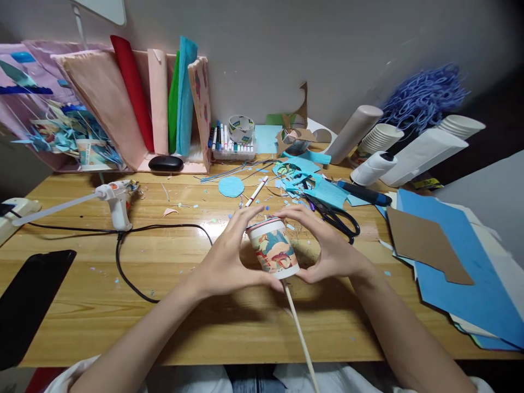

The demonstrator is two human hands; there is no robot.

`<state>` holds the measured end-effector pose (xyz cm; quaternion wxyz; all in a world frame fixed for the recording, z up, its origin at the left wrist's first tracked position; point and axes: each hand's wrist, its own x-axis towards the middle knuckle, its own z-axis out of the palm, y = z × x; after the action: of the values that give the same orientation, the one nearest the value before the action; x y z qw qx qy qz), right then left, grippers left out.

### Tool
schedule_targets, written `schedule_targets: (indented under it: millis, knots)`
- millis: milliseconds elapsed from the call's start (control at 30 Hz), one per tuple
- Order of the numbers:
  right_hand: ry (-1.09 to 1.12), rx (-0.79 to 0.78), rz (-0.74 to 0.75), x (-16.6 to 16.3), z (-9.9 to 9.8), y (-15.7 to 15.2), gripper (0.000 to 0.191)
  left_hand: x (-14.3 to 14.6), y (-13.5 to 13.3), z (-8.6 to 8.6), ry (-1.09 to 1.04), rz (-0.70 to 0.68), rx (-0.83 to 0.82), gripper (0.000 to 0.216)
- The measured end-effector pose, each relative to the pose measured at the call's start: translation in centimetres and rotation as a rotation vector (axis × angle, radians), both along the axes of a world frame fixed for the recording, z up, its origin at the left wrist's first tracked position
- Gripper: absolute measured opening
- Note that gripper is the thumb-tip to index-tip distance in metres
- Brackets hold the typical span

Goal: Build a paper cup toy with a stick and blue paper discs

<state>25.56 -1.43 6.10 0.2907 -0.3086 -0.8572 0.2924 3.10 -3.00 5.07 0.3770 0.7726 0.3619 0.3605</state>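
Both of my hands hold a patterned paper cup (pixel 273 249) above the wooden desk (pixel 164 305). My left hand (pixel 227 256) wraps its left side, fingers over the top and thumb under the base. My right hand (pixel 327 245) mirrors it on the right side. The cup lies tilted with its bottom toward me, and a thin wooden stick (pixel 301 333) runs out of that bottom toward my lap.
A white glue gun (pixel 117 199) with its black cord (pixel 135 262) sits left. Black scissors (pixel 338 215) and blue paper scraps (pixel 311 183) lie behind the cup. Blue sheets and cardboard (pixel 429 245) are at the right, a black phone (pixel 28 300) at the left, paper rolls and stacked cups (pixel 380 139) behind.
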Motion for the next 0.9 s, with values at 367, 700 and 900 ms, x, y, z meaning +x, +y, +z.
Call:
schedule_targets:
  millis: [367,700,900]
  knots:
    - [0.053,-0.047,-0.114,-0.7,-0.3,-0.3,0.105,0.4,0.2,-1.4,-0.051,0.039,0.021,0.081]
    - [0.179,-0.055,-0.207,-1.2,-1.0,-0.6,0.078,0.2,0.4,-2.3,-0.168,0.094,-0.128,0.083]
    - [0.212,-0.077,-0.251,-1.5,-1.7,-0.7,0.078,0.2,0.6,-2.7,-0.214,0.069,-0.149,0.084]
